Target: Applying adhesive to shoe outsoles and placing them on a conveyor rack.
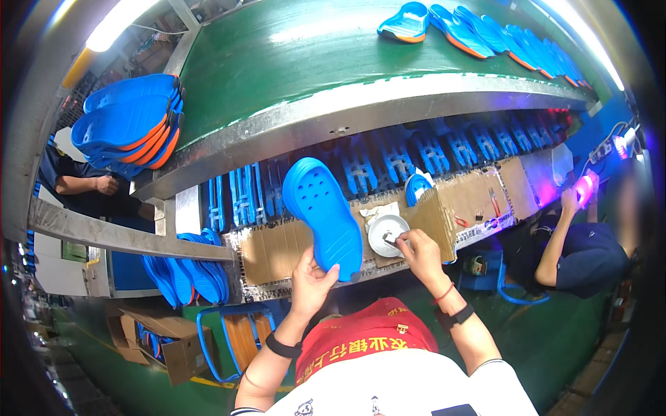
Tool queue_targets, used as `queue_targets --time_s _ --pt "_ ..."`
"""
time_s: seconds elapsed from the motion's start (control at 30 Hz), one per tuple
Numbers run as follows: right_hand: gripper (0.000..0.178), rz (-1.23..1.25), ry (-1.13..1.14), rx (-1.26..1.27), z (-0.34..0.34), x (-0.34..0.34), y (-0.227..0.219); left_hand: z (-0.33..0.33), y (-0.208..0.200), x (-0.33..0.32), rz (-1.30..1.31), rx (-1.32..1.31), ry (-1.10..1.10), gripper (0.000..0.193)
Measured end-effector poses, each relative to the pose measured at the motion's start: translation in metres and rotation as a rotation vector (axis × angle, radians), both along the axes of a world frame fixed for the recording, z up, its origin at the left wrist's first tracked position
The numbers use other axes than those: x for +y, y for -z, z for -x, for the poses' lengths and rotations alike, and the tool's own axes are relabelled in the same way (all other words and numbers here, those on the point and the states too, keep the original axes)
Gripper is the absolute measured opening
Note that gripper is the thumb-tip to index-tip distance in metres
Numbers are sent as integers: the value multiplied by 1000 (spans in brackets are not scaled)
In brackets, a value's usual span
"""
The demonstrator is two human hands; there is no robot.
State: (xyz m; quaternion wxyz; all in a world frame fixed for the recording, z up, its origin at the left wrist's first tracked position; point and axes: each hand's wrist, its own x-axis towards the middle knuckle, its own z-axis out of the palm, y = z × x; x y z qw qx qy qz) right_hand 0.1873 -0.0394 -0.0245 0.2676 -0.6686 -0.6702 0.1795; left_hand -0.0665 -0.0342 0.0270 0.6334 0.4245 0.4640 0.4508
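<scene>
A bright blue shoe sole [323, 225] with round holes in its wide end is tilted up over the bench. My left hand [312, 281] is closed around its lower, narrower end, thumb on the face. To the right of the sole, a shallow white bowl [377, 244] sits on the cardboard. My right hand [420, 254] pinches a small brush-like tool [390, 238], its end over the bowl; the exact kind is too small to make out. A crumpled white cloth or paper [378, 211] lies behind the bowl.
Several blue-and-orange soles [468, 35] lie on the green conveyor [277, 48]; others are stacked [132, 132] at its left end. Below it stand rows of blue pieces [430, 152]. Red-handled pliers [494, 202] lie right on the cardboard. A co-worker [576, 249] works at right; another person's hand [106, 184] shows left.
</scene>
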Motion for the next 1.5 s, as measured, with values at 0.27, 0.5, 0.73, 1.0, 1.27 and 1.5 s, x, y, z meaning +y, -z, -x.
queue_targets --time_s 0.27,0.5,0.73,1.0,1.27,1.5 --pt "13 -267 -186 327 27 -21 -94 -26 -25 9 -84 52 -62 58" --pt "16 -351 -264 146 36 -22 -95 -32 -32 10 -132 108 -57 58" --pt "15 -309 -250 192 34 -20 -93 -30 -31 12 -150 106 -60 59" --pt "16 -333 -184 119 30 -13 -100 -35 -37 18 -115 43 -34 59" --pt "8 -424 182 380 -22 -29 -124 -64 -76 71 -205 -38 167 53" --pt "6 -373 180 421 -26 -33 -130 -106 -180 252 -143 -190 114 56"
